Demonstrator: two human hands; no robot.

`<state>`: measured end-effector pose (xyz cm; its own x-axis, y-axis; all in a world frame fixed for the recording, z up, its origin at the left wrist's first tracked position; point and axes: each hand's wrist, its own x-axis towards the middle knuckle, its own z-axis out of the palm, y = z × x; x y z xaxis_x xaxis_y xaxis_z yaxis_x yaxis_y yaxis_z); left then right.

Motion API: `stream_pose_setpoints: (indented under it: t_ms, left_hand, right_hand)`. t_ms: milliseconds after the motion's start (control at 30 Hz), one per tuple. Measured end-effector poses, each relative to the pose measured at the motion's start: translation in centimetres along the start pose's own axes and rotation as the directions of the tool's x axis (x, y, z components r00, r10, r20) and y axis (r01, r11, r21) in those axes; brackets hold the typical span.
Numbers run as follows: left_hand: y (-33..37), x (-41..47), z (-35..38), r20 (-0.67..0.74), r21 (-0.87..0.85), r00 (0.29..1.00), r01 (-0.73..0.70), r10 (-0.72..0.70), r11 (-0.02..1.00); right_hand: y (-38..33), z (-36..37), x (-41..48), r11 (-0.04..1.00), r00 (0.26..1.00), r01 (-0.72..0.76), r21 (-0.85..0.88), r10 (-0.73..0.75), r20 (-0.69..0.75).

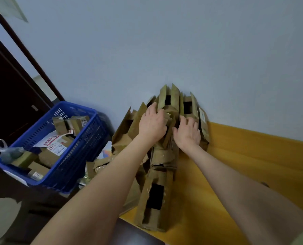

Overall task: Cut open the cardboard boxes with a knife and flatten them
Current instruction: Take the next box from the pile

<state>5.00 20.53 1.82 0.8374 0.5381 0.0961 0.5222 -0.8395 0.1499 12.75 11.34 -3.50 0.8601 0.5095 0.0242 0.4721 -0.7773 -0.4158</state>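
Two bare hands are pressing on the heap of opened cardboard boxes point(162, 156) at frame centre, which is leaning on the wall point(200, 50) over the yellow tabletop point(244, 156). Left hand point(152, 123) and right hand point(188, 132) are lying flat, each grip wide, clasping nothing. Blue basket point(87, 142) with more boxes is sitting lower left.

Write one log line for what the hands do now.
left hand: on cardboard pile | right hand: on same pile | pile: against wall | blue basket: holds boxes
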Motion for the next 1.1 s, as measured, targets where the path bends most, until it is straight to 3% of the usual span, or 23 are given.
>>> stream_pose_setpoints:
  t_ms: [200, 367, 533, 733, 900, 1100]
  left_hand:
    - [-2.6, 2.5, 0.0, 0.089, -0.043, 0.995, 0.046, -0.042, 0.998]
    - [-3.6, 4.0, 0.3, 0.264, -0.244, 0.963, 0.111, -0.044, 0.963]
    - [-4.4, 4.4, 0.2, 0.445, -0.407, 0.895, 0.229, -0.028, 0.884]
    - [-4.5, 4.0, 0.3, 0.457, -0.526, 0.890, 0.283, -0.014, 0.802]
    - [-3.0, 5.3, -1.1, 0.347, -0.576, 0.937, 0.174, 0.047, 0.799]
    - [0.3, 4.9, -2.3, 0.278, -0.610, 0.915, -0.065, 0.291, 0.790]
  right_hand:
    - [-1.7, 1.0, 1.8, 0.979, 0.984, -0.172, 0.110, 0.167, 0.057]
    - [-3.0, 1.7, 1.6, 0.900, 0.937, -0.346, 0.264, 0.316, 0.147]
    - [-4.0, 2.8, 1.4, 0.639, 0.826, -0.561, 0.526, 0.476, 0.302]
    - [-4.6, 3.0, 0.3, 0.231, 0.747, -0.554, 0.799, 0.562, 0.355]
    - [-4.0, -0.2, -0.6, 0.004, 0.767, -0.450, 0.893, 0.514, 0.385]
    - [-1.2, -3.1, -2.8, -0.110, 0.752, -0.396, 0.912, 0.530, 0.391]
